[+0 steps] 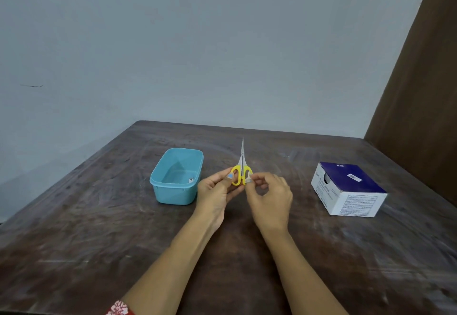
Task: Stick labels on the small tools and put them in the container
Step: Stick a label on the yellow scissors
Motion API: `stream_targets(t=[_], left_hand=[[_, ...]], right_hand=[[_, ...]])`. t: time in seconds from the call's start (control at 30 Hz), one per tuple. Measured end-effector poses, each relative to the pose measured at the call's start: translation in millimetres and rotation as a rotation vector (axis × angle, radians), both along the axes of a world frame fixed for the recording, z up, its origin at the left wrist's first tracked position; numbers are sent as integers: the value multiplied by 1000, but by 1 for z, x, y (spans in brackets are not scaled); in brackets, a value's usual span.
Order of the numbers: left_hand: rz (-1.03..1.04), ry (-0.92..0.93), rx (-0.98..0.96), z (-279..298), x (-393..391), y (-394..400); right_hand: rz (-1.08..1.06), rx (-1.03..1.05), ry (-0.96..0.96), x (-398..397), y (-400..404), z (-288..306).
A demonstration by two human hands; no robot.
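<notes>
Small scissors [241,163] with yellow handles and a thin steel blade point away from me, held above the table's middle. My left hand [217,191] pinches the left handle loop. My right hand [270,198] pinches a small pale label [248,179] against the right handle loop. The blue plastic container [173,191] stands open just left of my hands, with a small metal tool [191,180] lying in its near right corner.
A white and dark blue cardboard box [346,188] sits at the right side of the dark wooden table [99,228]. A grey wall runs behind the table, and a brown panel [420,79] stands at the far right.
</notes>
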State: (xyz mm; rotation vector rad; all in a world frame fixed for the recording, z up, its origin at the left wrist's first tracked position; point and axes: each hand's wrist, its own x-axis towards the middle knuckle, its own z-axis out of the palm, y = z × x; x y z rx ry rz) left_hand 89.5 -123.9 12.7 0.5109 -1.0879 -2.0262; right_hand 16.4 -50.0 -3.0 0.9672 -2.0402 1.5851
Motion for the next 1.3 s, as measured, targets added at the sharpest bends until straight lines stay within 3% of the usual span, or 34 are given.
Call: stream_targets(t=[0.13,0.7,0.87,1.3], left_hand=[[22,-10,-7,-1,0,0],[17,-68,-57,-2,-2,4],[44,-73,-39,-1,-2,2],[-22,-61,-37,0,0,4]], right_hand=[[8,58,-71,1,0,0],[15,72,171,3,-1,0],[-36,-24,206,3,1,3],[-125,120,317,-2,-3,-3]])
